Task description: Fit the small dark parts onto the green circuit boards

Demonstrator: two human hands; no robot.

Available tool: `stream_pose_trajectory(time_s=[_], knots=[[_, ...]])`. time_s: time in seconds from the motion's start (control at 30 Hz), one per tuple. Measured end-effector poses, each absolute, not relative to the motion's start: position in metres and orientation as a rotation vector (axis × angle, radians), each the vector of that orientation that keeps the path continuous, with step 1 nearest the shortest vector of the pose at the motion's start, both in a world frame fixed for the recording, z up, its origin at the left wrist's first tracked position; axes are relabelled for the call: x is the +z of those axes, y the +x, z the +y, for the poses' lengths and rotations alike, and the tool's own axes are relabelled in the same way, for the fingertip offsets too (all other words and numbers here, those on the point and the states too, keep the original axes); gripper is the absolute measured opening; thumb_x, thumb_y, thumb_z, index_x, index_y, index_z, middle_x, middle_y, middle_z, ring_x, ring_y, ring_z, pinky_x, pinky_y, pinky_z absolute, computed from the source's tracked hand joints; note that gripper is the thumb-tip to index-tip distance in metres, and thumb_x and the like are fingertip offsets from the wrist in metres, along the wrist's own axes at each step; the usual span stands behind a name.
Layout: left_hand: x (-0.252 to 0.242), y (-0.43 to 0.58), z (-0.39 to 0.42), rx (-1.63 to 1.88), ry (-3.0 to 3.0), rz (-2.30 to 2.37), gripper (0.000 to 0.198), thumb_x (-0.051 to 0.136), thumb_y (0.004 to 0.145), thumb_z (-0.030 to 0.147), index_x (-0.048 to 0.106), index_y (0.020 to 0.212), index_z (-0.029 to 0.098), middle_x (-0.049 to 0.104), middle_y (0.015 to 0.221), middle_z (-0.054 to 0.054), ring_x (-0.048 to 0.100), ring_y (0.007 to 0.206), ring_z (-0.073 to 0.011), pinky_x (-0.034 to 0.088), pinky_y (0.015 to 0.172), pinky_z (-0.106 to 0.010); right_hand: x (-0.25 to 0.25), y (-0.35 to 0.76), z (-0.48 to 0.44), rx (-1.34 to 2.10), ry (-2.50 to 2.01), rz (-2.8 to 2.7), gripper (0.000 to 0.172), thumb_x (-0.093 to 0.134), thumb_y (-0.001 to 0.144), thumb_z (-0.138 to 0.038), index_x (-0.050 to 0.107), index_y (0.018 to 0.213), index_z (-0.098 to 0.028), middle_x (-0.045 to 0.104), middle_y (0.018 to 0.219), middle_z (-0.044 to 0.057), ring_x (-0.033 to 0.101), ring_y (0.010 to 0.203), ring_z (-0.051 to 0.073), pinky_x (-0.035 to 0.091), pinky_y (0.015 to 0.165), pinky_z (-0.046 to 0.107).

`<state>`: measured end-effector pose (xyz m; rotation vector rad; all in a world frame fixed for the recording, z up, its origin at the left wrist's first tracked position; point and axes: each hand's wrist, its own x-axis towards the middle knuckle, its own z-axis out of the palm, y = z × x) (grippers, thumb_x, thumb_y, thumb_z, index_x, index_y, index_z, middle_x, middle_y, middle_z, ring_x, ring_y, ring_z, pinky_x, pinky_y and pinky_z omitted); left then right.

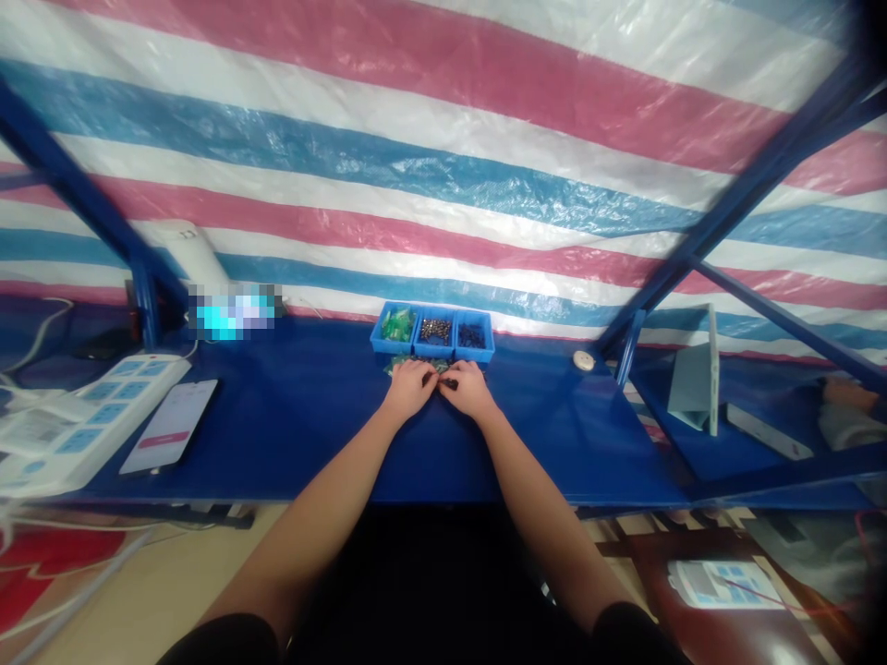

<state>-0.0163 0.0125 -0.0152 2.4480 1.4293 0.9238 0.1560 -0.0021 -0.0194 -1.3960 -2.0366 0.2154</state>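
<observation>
My left hand (410, 388) and my right hand (469, 388) meet at the middle of the blue table, fingertips nearly touching. A small dark piece (450, 382) shows at my right fingertips, its kind too small to make out. The left fingers are curled together, and anything in them is hidden. Just beyond stand three joined blue bins (434, 351). They contain green translucent pieces (397, 325), small brassy metal parts (436, 329) and dark small parts (472, 335). Small greenish pieces, partly covered by my hands, lie in front of the bins.
A phone (171, 427) and a large white power strip (131, 397) lie at left. A round whitish object (583, 360) sits at right, near the blue frame post (629, 349). Beyond it are a tablet in a stand case (695, 379) and another person's hand (851, 394).
</observation>
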Motion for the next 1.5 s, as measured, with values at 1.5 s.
stream_pose_trajectory(time_s=[1.5], knots=[[-0.005, -0.015, 0.008, 1.078, 2.329, 1.334, 0.026, 0.044, 0.094, 0.038, 0.067, 0.097, 0.026, 0.071, 0.097, -0.002, 0.062, 0.090, -0.0195, 0.039, 0.087, -0.037, 0.001, 0.153, -0.012, 0.531, -1.208, -1.572, 0.022, 0.055, 0.085, -0.034, 0.069, 0.096, -0.021, 0.072, 0.090, 0.003, 0.064, 0.070, 0.016, 0.051, 0.063, 0.028]])
